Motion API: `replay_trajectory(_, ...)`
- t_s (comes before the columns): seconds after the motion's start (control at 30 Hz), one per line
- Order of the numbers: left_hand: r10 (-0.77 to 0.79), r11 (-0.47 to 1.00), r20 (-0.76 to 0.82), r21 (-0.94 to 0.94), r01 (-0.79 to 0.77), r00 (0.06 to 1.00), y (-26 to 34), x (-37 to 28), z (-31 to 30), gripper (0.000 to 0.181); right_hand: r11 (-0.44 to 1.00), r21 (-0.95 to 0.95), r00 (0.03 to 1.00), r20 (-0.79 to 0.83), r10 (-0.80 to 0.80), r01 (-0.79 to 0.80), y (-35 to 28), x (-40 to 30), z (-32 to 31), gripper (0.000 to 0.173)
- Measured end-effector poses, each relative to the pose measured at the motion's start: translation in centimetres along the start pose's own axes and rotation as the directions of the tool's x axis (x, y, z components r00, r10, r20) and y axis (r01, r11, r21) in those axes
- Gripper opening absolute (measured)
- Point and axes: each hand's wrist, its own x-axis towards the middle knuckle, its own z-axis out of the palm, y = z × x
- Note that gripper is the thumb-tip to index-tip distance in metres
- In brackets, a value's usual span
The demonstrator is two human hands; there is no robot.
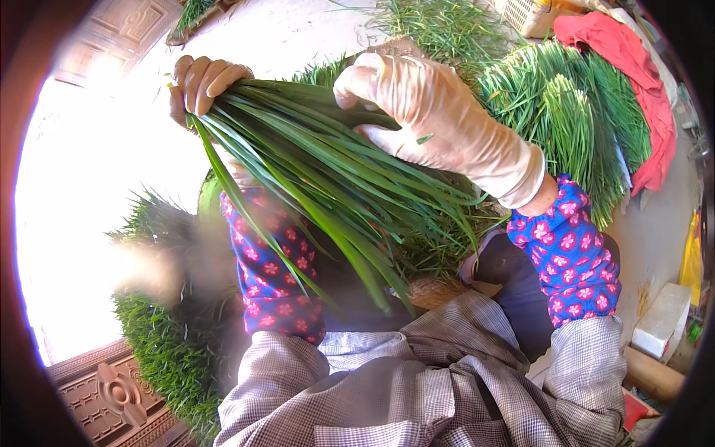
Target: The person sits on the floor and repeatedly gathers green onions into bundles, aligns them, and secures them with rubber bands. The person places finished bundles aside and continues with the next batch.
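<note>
My left hand (206,89), in a pale rubber glove, is closed around the gathered end of a bunch of long flat green leaves (313,162), which look like garlic chives. The leaves fan out to the lower right, over my lap. My right hand (413,117), gloved the same way, is at the upper edge of the bunch, with its thumb and fingers curved and apart. A scrap of leaf sticks to the back of this glove. Whether its fingertips touch leaves behind them I cannot tell.
Stacked chive bundles (564,112) lie at the right beside a red cloth (642,95). Loose leaves (447,28) are heaped beyond my hands, near a plastic basket (519,17). More greens (162,346) stand at my left. A white box (662,321) is at the far right.
</note>
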Motion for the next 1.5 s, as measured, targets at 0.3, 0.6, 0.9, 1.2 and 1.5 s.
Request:
replay_trajectory(0.3, -0.026, 0.999, -0.029, -0.026, 0.026, 0.999, -1.3, 1.0, -0.2, 0.007, 0.978, -0.204, 0.994, -0.086, -0.062, 0.043, 0.0, 2.0, 0.3, 0.033)
replay_trajectory(0.6, 0.043, 0.999, 0.008, -0.006, -0.043, 0.999, 0.3, -0.3, -1.3, 0.007, 0.868, 0.368, 0.94, 0.052, 0.339, -0.333, 0.1, -1.5, 1.6, 0.024)
replay_trajectory(0.9, -0.076, 0.995, -0.011, 0.059, 0.077, 0.997, -0.2, -0.7, -0.1, 0.004, 0.728, 0.489, 0.875, 0.217, 0.433, -0.481, 2.3, -1.3, 0.7, 0.014)
replay_trajectory(1.2, -0.133, 0.912, -0.187, 0.36, 0.194, 0.973, -2.5, -1.6, 0.6, 0.01, -0.063, 0.982, 0.899, 0.187, 0.396, -0.176, 3.8, -0.1, 0.8, 0.024)
replay_trajectory(1.5, -0.147, 0.81, -0.288, 0.514, 0.283, 0.946, -5.0, -1.9, 1.7, 0.013, 0.705, 0.708, 0.959, -0.166, 0.23, -0.046, 5.0, 2.3, 2.0, 0.02)
